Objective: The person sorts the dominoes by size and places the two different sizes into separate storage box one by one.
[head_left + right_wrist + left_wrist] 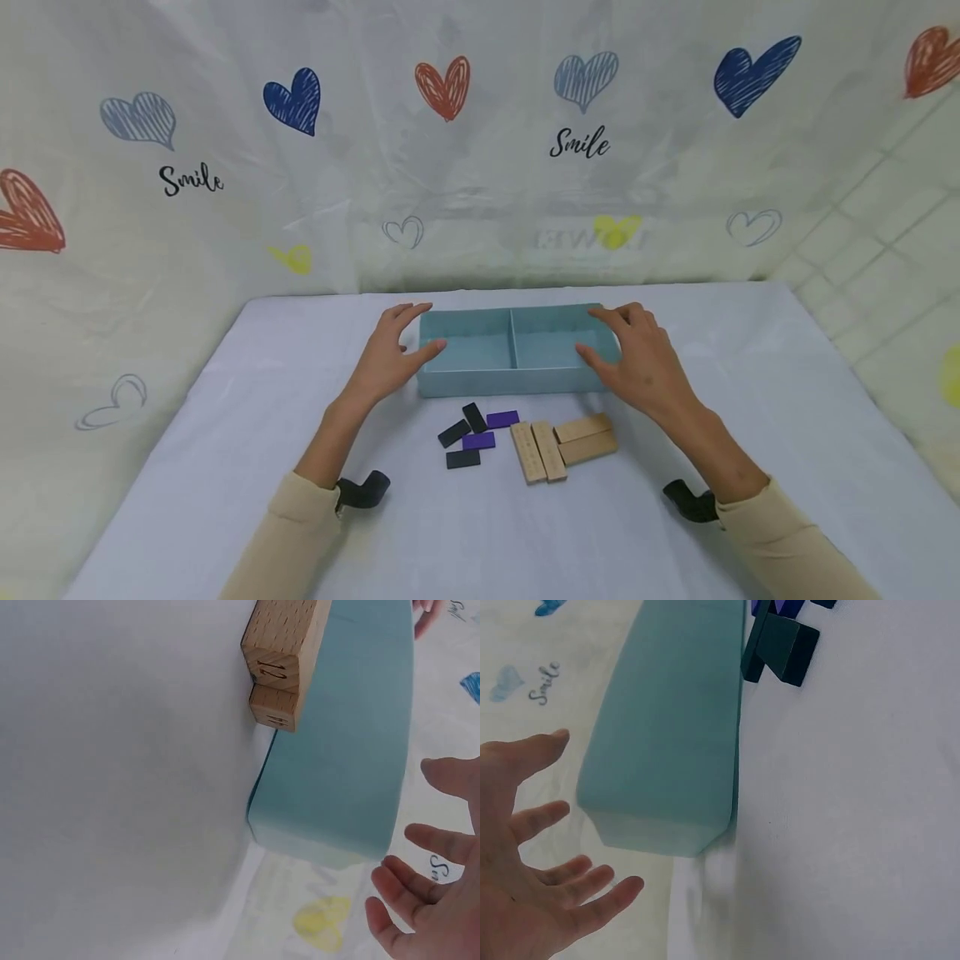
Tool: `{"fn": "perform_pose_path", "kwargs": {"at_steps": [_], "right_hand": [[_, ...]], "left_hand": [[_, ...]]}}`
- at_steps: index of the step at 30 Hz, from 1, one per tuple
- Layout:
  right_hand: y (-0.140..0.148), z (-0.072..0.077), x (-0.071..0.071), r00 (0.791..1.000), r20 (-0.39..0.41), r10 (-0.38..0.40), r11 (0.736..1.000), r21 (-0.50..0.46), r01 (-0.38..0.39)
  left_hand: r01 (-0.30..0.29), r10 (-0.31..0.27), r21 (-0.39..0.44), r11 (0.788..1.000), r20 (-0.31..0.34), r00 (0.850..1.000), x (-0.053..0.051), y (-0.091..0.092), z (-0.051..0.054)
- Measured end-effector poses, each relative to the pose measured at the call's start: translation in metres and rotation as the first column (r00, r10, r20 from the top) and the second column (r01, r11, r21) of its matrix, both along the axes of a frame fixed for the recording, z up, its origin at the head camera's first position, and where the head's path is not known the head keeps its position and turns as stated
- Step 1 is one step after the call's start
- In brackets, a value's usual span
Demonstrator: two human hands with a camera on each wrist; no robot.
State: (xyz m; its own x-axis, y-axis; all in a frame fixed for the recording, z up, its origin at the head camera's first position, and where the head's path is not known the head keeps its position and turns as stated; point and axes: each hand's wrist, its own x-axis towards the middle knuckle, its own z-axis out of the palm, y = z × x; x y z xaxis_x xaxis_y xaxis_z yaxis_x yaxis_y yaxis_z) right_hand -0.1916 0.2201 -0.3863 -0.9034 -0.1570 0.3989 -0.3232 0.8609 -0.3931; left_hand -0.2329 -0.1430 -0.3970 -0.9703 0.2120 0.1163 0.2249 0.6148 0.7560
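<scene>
A light blue two-compartment tray (480, 382) lies on the white table, nothing visible inside. My left hand (386, 354) is at its left end, fingers spread; in the left wrist view that hand (547, 847) stands apart from the tray (667, 720). At the tray's right end is my right hand (641, 362), thumb and fingers spread over the rim; whether it touches is unclear. The right wrist view has this hand (435, 870) beside the tray's corner (337, 765). Neither hand holds anything.
In front of the tray lie black blocks (462, 458), purple blocks (478, 440) and several wooden blocks (588, 447). Behind the table (480, 533) hangs a white sheet (495, 183) printed with hearts.
</scene>
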Motion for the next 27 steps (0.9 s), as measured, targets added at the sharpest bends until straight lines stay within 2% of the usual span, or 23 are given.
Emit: {"fn": "perform_pose_path", "kwargs": {"at_steps": [6,10,14,27], "right_hand": [[0.006,0.001,0.006,0.998,0.033,0.048,0.997,-0.063,-0.046],[0.009,0.001,0.01,0.994,0.074,0.077,0.993,-0.095,-0.07],[0.012,0.001,0.011,0.991,0.077,0.108,0.989,-0.114,-0.098],[0.018,-0.001,0.018,0.979,-0.006,0.205,0.971,-0.123,-0.204]], "left_hand": [[0.011,-0.011,-0.004,1.0,0.027,1.0,0.002,-0.003,-0.002],[0.003,-0.001,-0.036,0.999,0.053,0.999,0.004,-0.004,-0.003],[0.001,0.003,-0.042,0.999,0.088,0.996,0.006,-0.006,-0.004],[-0.01,0.014,-0.027,1.0,0.145,0.989,0.01,-0.013,-0.009]]}}
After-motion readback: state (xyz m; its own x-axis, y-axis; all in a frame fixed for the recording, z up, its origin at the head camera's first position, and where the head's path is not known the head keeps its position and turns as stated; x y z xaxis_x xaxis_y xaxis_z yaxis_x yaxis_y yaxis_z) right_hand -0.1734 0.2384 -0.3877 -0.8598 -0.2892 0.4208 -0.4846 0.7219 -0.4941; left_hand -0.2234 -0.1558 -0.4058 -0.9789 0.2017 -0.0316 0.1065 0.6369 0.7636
